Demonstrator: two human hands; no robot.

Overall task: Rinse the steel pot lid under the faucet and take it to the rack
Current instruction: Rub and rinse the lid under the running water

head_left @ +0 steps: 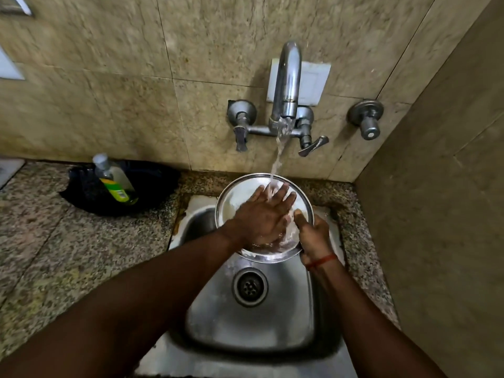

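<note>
The round steel pot lid (236,197) is tilted over the back of the sink (253,328), under the running faucet (287,83). Water streams from the spout onto the lid and onto my fingers. My left hand (263,216) lies flat on the lid's inner face with fingers spread, in the stream. My right hand (313,236) grips the lid's right rim, thumb on the inner face. A red thread circles my right wrist. No rack is in view.
A dish soap bottle (116,181) leans in a black bowl-like holder (152,184) on the speckled granite counter (54,255) at left. Two tap handles (313,144) flank the spout, another valve (366,118) sits at right. A tiled wall closes the right side.
</note>
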